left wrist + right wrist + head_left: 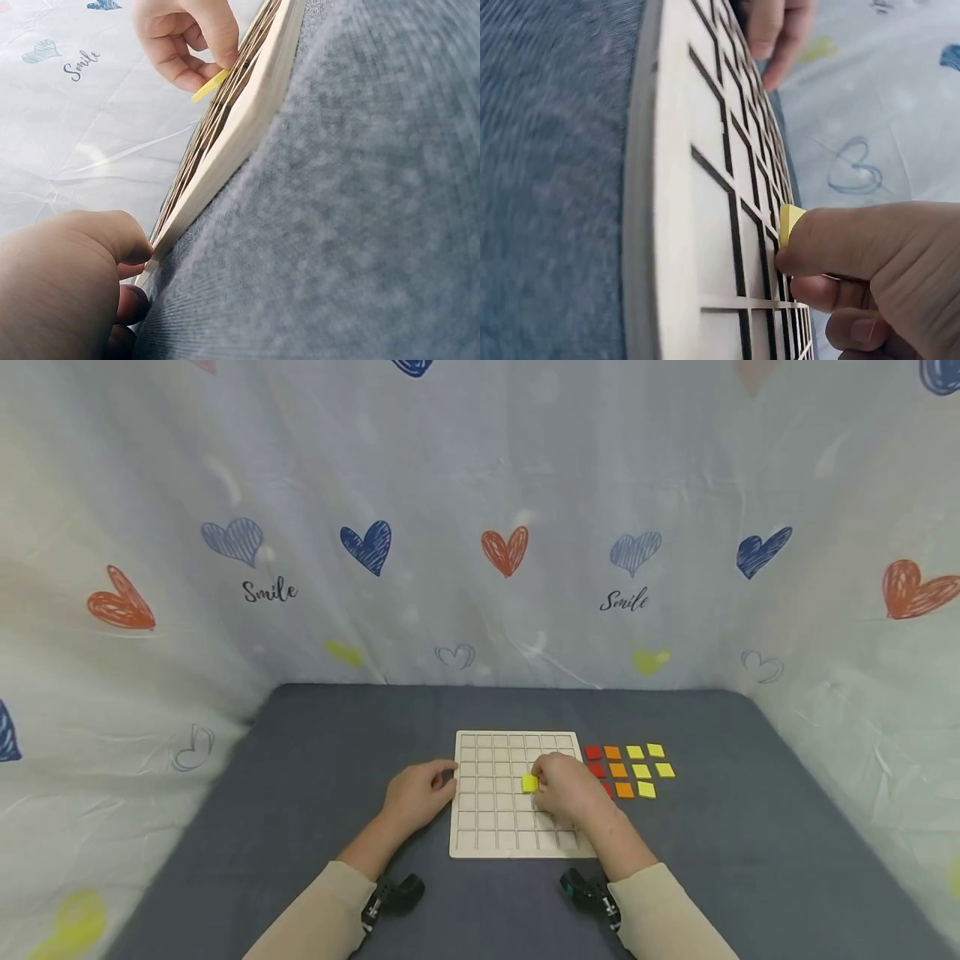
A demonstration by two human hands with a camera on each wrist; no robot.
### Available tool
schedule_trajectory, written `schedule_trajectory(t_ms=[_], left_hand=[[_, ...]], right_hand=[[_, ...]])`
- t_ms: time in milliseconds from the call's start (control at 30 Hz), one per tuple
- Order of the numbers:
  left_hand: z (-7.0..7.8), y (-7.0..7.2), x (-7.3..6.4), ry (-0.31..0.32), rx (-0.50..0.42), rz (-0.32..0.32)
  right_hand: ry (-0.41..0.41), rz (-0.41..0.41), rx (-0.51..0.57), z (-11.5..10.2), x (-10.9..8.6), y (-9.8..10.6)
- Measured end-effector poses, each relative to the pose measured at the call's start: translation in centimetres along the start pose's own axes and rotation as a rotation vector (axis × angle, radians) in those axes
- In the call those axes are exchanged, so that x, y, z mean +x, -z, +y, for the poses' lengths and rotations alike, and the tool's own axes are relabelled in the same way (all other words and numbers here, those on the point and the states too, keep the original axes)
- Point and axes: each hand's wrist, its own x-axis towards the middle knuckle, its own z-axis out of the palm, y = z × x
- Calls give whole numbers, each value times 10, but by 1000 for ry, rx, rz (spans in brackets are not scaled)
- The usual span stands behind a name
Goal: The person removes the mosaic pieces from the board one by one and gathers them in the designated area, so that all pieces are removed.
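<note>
A pale wooden grid board with square cells lies on the dark table. My right hand pinches a yellow square tile between thumb and fingers, over the right-centre cells. In the right wrist view the tile is partly covered by the thumb, right at the grid's ridges. Seen from the left wrist, the tile tilts against the grid. My left hand rests its fingertips on the board's left edge, thumb and forefinger apart.
Right of the board lie columns of red tiles, orange tiles and several yellow tiles; my right hand partly hides the nearest red one. Behind the dark cloth-covered table hangs a white curtain printed with hearts.
</note>
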Motion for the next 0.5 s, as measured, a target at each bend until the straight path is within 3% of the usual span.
schedule_trajectory(t_ms=[200, 300, 500], left_hand=[[-1, -2, 0, -17, 5, -2], [0, -1, 1, -15, 7, -7], [0, 1, -1, -3, 18, -4]], right_hand=[[44, -7, -45, 3, 0, -3], [41, 6, -14, 8, 0, -1], [20, 17, 86, 16, -7, 24]])
